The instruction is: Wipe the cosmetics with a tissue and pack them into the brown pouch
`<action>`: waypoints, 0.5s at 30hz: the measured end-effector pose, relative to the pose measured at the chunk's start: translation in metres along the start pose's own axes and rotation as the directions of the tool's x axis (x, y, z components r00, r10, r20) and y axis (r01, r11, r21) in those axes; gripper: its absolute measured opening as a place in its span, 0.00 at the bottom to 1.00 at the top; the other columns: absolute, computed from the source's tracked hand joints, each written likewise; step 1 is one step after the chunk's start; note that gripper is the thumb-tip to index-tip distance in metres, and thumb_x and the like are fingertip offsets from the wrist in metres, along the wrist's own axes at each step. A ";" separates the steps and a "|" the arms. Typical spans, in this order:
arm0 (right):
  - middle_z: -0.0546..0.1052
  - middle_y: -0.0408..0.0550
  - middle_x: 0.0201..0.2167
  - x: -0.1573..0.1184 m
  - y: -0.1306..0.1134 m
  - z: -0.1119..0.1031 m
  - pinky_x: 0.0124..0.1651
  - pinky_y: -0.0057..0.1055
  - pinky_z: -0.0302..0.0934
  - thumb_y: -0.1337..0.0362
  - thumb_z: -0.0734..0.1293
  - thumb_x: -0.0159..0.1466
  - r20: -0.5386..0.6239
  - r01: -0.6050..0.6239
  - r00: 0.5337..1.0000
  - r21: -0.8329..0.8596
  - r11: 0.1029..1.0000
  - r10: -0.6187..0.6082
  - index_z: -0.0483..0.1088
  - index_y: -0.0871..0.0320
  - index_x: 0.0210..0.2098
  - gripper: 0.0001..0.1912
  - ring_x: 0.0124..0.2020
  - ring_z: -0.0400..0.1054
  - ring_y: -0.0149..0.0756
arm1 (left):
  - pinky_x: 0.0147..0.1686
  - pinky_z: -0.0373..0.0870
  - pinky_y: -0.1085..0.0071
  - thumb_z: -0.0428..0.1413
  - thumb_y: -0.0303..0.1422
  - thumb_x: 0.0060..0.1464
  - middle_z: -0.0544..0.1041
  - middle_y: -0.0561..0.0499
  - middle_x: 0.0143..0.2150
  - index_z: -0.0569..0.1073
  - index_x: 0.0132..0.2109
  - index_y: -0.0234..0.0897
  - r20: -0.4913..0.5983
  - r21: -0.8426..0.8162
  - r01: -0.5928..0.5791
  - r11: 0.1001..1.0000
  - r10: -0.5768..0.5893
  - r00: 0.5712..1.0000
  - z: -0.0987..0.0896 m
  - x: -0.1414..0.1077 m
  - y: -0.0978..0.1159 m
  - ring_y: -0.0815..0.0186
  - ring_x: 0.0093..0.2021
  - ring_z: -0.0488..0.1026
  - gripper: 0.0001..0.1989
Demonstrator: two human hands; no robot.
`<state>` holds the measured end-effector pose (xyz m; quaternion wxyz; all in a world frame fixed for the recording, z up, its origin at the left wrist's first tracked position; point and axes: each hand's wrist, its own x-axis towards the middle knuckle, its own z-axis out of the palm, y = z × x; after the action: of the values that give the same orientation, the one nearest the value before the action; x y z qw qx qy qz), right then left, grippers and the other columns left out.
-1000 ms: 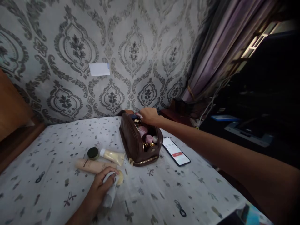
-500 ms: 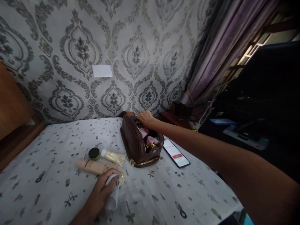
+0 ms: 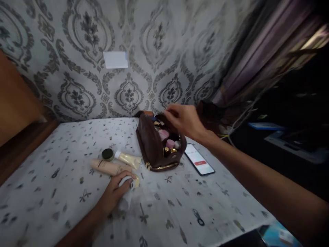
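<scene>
A brown leather cosmetic bag (image 3: pixel 150 140) stands unzipped on the table, with pink and gold-topped items showing inside. My right hand (image 3: pixel 183 118) is at its far right rim, fingers bent and closed on the edge; the fingertips are partly hidden. Lower left, my left hand (image 3: pixel 119 187) grips a crumpled white wipe (image 3: pixel 125 200). A round yellowish piece (image 3: pixel 137 180) shows by its fingertips; I cannot make out what it is. Beside that hand lie a beige tube (image 3: pixel 105 167), a cream tube with a white cap (image 3: pixel 128 159) and a small dark-lidded jar (image 3: pixel 107 154).
A lit phone (image 3: pixel 199 161) lies right of the bag on the patterned tablecloth (image 3: pixel 164 212). The papered wall (image 3: pixel 144 41) rises behind the table, a wooden piece (image 3: pixel 20 113) stands left, and white cables (image 3: pixel 238 116) hang at the right.
My right hand has risen and turned at the bag's far rim, and the bag's mouth looks wider. My left hand keeps the wipe in the same place. The camera view has tilted down.
</scene>
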<state>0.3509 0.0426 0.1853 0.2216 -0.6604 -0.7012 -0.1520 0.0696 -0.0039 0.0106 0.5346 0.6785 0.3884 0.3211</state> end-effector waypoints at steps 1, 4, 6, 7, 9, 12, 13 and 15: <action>0.78 0.45 0.26 -0.018 -0.005 0.001 0.32 0.28 0.57 0.61 0.61 0.69 -0.057 0.056 0.997 0.137 0.989 -0.049 0.75 0.59 0.33 0.14 0.27 0.70 0.33 | 0.51 0.66 0.66 0.53 0.43 0.59 0.78 0.48 0.41 0.77 0.41 0.39 0.004 -0.009 -0.013 1.000 0.013 1.000 0.000 0.000 0.000 0.58 0.46 0.72 0.14; 0.77 0.42 0.24 -0.073 -0.023 0.015 0.30 0.25 0.58 0.64 0.62 0.69 -0.146 0.288 0.957 0.426 0.858 -0.249 0.74 0.57 0.33 0.11 0.24 0.69 0.29 | 0.51 0.67 0.67 0.53 0.41 0.60 0.78 0.48 0.43 0.76 0.42 0.38 0.030 -0.013 -0.027 1.000 0.028 0.999 -0.001 -0.001 0.001 0.59 0.47 0.73 0.13; 0.78 0.43 0.25 -0.103 -0.037 0.034 0.30 0.25 0.60 0.66 0.61 0.70 -0.171 0.413 0.908 0.524 0.745 -0.383 0.73 0.57 0.34 0.11 0.26 0.71 0.29 | 0.50 0.67 0.68 0.53 0.41 0.60 0.78 0.48 0.41 0.76 0.42 0.38 0.031 -0.004 -0.016 1.000 0.016 0.999 -0.001 0.000 0.004 0.60 0.45 0.73 0.13; 0.78 0.44 0.26 -0.114 -0.044 0.046 0.30 0.25 0.60 0.66 0.61 0.71 -0.167 0.426 0.898 0.567 0.705 -0.407 0.73 0.57 0.34 0.11 0.25 0.71 0.30 | 0.49 0.68 0.68 0.53 0.40 0.60 0.78 0.48 0.41 0.76 0.42 0.37 0.017 -0.003 -0.011 1.000 0.011 1.000 -0.003 0.000 0.007 0.60 0.44 0.74 0.13; 0.78 0.44 0.26 -0.131 -0.056 0.072 0.31 0.26 0.61 0.67 0.60 0.71 -0.092 0.364 0.908 0.656 0.661 -0.408 0.73 0.56 0.34 0.12 0.25 0.71 0.30 | 0.47 0.69 0.68 0.52 0.40 0.60 0.78 0.48 0.40 0.76 0.41 0.37 -0.035 0.001 -0.001 1.000 0.001 0.999 -0.007 0.001 0.013 0.60 0.43 0.74 0.13; 0.77 0.44 0.25 -0.142 -0.070 0.107 0.30 0.27 0.61 0.66 0.59 0.71 0.056 0.203 0.937 0.716 0.668 -0.345 0.72 0.56 0.31 0.14 0.25 0.70 0.32 | 0.44 0.69 0.69 0.53 0.40 0.58 0.79 0.49 0.39 0.77 0.39 0.37 -0.188 0.092 -0.024 0.995 0.041 0.981 -0.022 0.005 0.022 0.61 0.41 0.74 0.13; 0.77 0.44 0.24 -0.143 -0.073 0.116 0.30 0.27 0.61 0.65 0.59 0.70 0.097 0.158 0.940 0.726 0.670 -0.326 0.72 0.56 0.31 0.14 0.25 0.70 0.32 | 0.41 0.69 0.70 0.53 0.40 0.57 0.79 0.49 0.37 0.77 0.38 0.37 -0.252 0.137 -0.028 0.990 0.062 0.966 -0.029 0.007 0.024 0.62 0.39 0.73 0.13; 0.77 0.45 0.25 -0.144 -0.078 0.129 0.32 0.27 0.62 0.65 0.60 0.70 0.133 0.095 0.950 0.737 0.669 -0.282 0.72 0.56 0.31 0.13 0.26 0.70 0.33 | 0.35 0.68 0.72 0.53 0.41 0.57 0.76 0.52 0.32 0.77 0.38 0.37 -0.378 0.202 -0.016 0.979 0.093 0.921 -0.043 0.009 0.024 0.65 0.33 0.71 0.13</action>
<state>0.2636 -0.0225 0.0076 0.3614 -0.4563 -0.7898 0.1933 0.0416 0.0215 0.0438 0.3695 0.6616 0.4963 0.4236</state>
